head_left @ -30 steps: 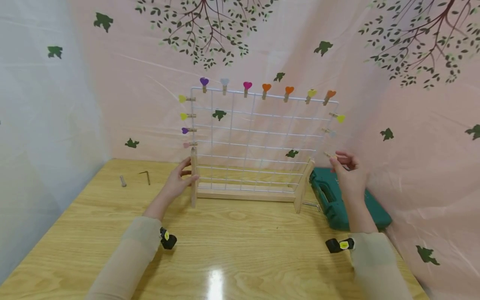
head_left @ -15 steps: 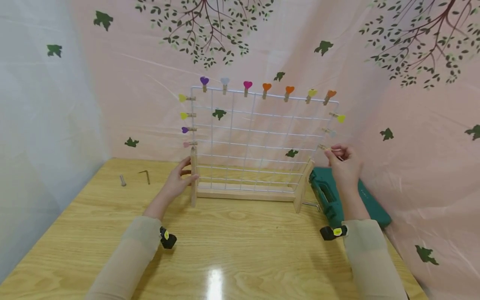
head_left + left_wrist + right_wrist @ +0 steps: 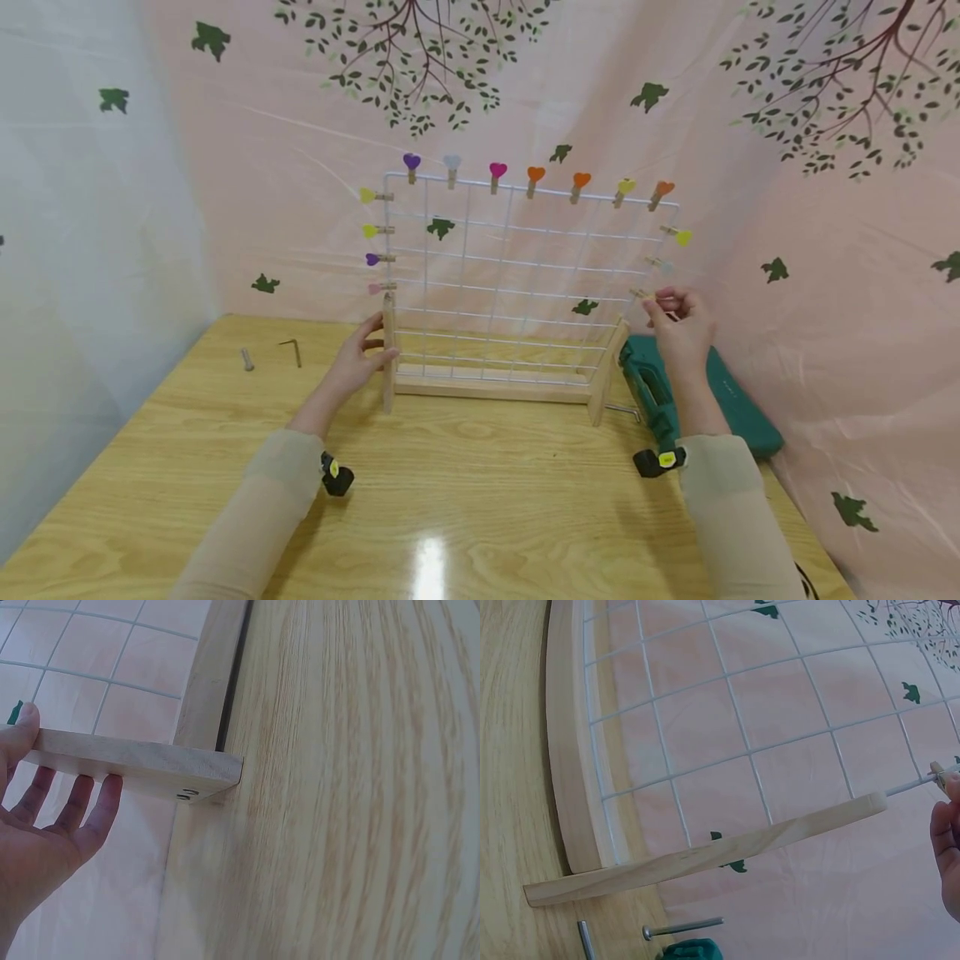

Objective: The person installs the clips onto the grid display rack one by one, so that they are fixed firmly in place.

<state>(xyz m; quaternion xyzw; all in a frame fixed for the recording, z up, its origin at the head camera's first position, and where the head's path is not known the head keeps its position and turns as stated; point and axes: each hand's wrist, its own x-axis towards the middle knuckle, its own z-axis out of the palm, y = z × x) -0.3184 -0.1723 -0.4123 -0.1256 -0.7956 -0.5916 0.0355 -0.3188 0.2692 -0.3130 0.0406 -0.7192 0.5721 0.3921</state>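
A white wire grid (image 3: 517, 271) stands upright in a wooden stand (image 3: 491, 389). Heart-topped clothespins line its top and both sides, among them a pink one (image 3: 497, 171) and a purple one (image 3: 411, 162). My left hand (image 3: 351, 358) holds the stand's left post (image 3: 135, 754), thumb on one side and fingertips against the outer face. At the grid's right side, my right hand (image 3: 684, 329) pinches a small wooden clothespin (image 3: 939, 774) between thumb and fingers. That clothespin's tip meets the wire just above the right post (image 3: 727, 847); its heart is covered by my fingers.
A green case (image 3: 738, 408) lies on the table (image 3: 465, 492) behind my right forearm. Near the right post is a metal hex key (image 3: 622, 410). Left of the stand lie a bolt (image 3: 247, 360) and another hex key (image 3: 295, 352). A printed cloth (image 3: 300, 150) hangs behind.
My right hand has moved left with the clothespin, from beside the grid to its right edge wire. The left hand stays on the post.
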